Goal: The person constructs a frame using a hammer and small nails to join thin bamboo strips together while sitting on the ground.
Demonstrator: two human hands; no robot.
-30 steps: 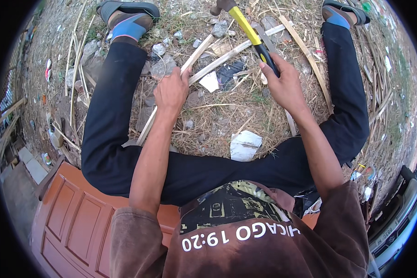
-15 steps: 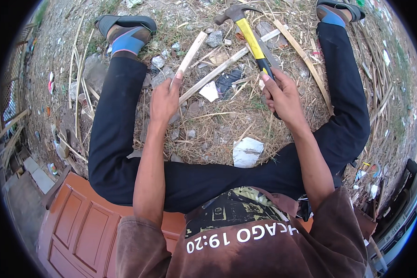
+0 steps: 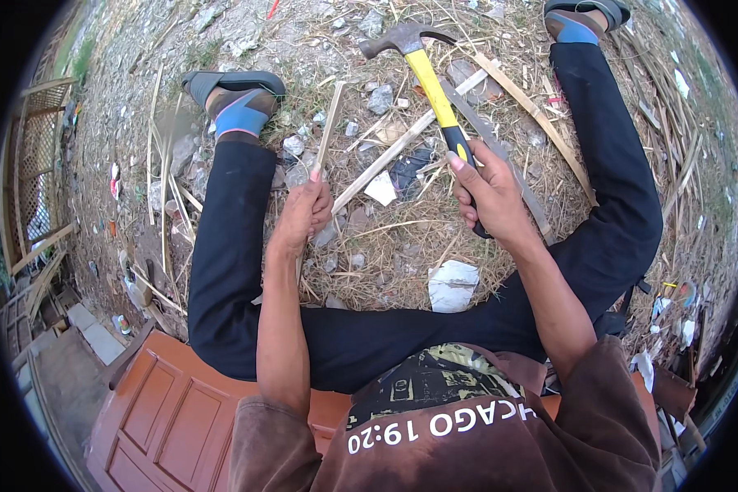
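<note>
My right hand [image 3: 489, 195] is closed round the black grip of a claw hammer [image 3: 429, 75], which has a yellow handle and a dark metal head pointing away from me. In my left hand [image 3: 303, 211] is a thin, pale wooden strip [image 3: 331, 123], gripped near its lower part with the thumb along it. Both tools are held above the ground between my spread legs. A longer wooden strip [image 3: 402, 153] lies slantwise between the hands. Just right of the hammer, a long grey flat strip [image 3: 512, 164] runs toward my right thigh.
Stones, dry grass and white broken pieces [image 3: 453, 285] litter the ground. A curved wooden strip [image 3: 541, 123] lies near my right leg [image 3: 603, 131]. Under me is a reddish-brown panelled door [image 3: 172, 418]. A wooden lattice [image 3: 39, 164] stands at far left.
The view has shifted slightly. The wooden strip in my left hand has turned and now looks narrower. The hammer is still in my right hand, and more of the grey strip behind it shows.
</note>
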